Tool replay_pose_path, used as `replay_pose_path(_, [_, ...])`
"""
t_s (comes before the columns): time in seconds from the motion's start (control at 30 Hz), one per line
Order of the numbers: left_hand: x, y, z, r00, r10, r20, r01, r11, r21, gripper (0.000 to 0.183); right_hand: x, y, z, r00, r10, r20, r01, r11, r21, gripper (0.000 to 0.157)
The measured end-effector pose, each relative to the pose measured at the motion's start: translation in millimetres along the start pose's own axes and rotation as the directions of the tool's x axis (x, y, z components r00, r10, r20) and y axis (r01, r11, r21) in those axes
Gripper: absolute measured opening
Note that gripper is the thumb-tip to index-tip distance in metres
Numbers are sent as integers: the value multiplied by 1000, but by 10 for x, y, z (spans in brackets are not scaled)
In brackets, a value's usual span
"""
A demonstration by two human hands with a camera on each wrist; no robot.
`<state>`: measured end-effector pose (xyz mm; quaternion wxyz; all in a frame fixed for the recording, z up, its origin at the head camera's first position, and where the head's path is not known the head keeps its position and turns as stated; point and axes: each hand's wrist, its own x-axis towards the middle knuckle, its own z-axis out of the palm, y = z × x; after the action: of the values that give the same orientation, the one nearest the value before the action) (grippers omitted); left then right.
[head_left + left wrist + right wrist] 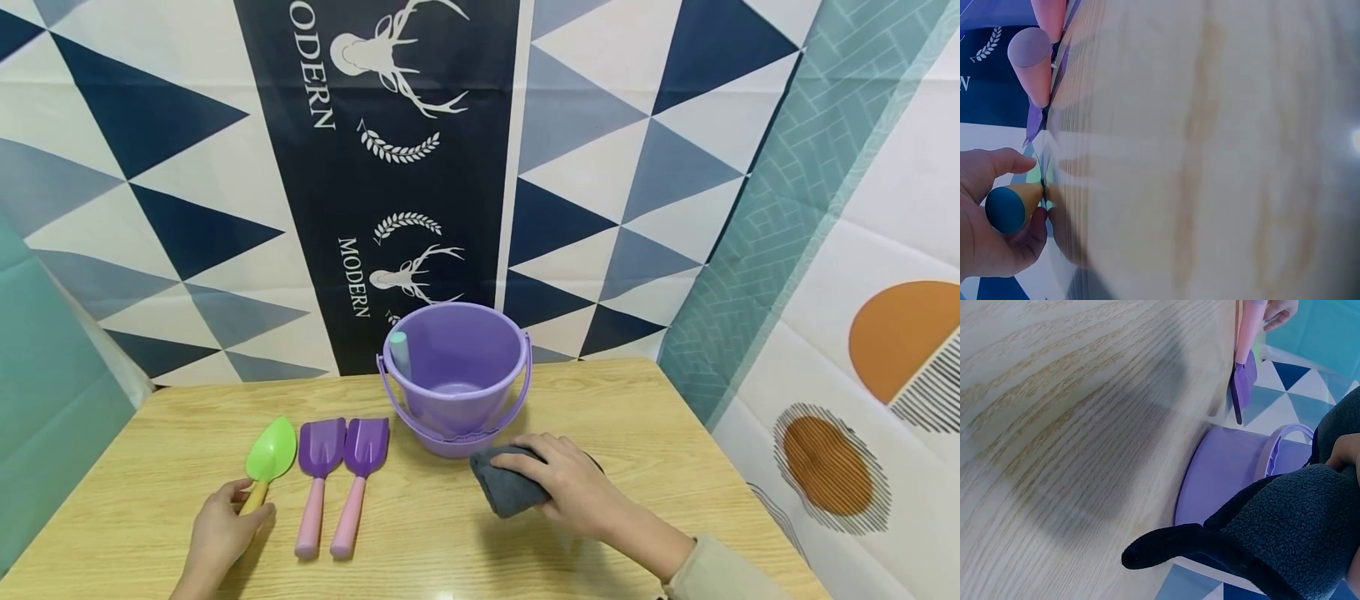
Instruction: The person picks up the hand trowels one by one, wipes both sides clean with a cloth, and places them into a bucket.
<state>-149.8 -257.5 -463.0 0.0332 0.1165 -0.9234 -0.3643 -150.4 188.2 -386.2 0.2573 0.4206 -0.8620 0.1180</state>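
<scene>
My left hand [222, 527] grips the yellow handle of a small toy trowel [273, 450] with a green blade, at the table's left. In the left wrist view, thumb and fingers lie around that handle [1007, 209], whose end is blue. My right hand [570, 482] holds a folded dark grey cloth [512, 482] over the table, in front of a purple bucket [465, 408]. In the right wrist view, the fuzzy cloth [1291, 525] hangs with one flap drooping and overlaps the bucket [1222, 469]. The bucket stands upright, its handle lowered to the front.
Two purple toy shovels [322, 446] with pink handles lie side by side between the trowel and the bucket. A light-blue stick [400, 354] leans inside the bucket. The wooden table [660, 450] backs onto a wall covering with triangles [600, 208].
</scene>
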Motion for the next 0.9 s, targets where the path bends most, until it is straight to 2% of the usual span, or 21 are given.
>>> replay_pose_path(0.37, [-7,6,10,999,-41,11,40,999,36,52,-14,-2,-10,1000,9,12,-9,1000,-7,63])
replay_pose_path(0.63, [-12,-25,1,999,-49,-11,50,998,49,51,-24,-5,-16,1000,13,13,-12,1000,-10,62])
replay_pose_path(0.9, [-9,-50,-11,998,-64,-16,64,997,32,52,-24,9,-21,1000,10,-3,-10,1000,-14,61])
